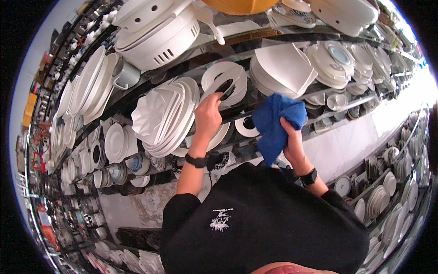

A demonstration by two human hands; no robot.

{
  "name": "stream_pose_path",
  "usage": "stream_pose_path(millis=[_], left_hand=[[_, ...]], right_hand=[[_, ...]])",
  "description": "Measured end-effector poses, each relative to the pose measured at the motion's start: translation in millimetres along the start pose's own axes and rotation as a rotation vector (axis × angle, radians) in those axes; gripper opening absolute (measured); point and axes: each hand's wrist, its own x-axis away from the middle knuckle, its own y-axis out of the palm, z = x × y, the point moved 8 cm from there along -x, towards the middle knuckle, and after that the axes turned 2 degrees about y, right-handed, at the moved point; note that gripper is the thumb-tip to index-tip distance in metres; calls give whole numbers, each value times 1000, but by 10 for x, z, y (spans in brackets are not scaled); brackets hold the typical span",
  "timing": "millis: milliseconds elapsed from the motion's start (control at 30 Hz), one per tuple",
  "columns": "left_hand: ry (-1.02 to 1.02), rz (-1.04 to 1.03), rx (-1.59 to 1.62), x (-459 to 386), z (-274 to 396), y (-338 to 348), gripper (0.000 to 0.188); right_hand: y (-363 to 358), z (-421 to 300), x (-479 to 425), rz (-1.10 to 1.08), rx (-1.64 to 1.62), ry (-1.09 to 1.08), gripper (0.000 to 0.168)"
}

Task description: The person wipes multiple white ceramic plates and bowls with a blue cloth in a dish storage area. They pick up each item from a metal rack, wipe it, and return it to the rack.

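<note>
My left hand [208,114] grips the near edge of a white plate with a dark centre [213,89], which I see tilted, almost edge-on. Right behind it on the shelf is a stack of white rimmed plates [240,82]. Bunched in my right hand [293,145] is a blue cloth [279,120], its lower end hanging loose. The cloth is in front of a stack of white dishes topped by a square white plate [282,66]. To the left of my left hand stands a leaning pile of white plates and a fluted bowl [147,116].
Above are large white slotted containers [160,42], a white ladle [210,22] and an orange bowl [241,5]. A grey metal mug [126,73] stands at left. Lower shelves hold more plates [115,142] and small bowls [337,102]. More crockery shelves [378,202] are at right.
</note>
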Motion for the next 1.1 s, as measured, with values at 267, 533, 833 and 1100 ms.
stream_pose_path(millis=[267,533,833,1100], left_hand=[[-495,106,651,806,319,-28,29],[-345,192,306,603,807,-650,22],[-533,311,588,938,789,-1117,35],[-498,735,1239,908,439,-1367,40]], right_hand=[[1395,-331,752,-470,886,-1096,72],[1921,-478,421,-432,728,-990,65],[1695,2,-310,-443,106,23,37],[1283,560,-162,-449,-329,300,47]])
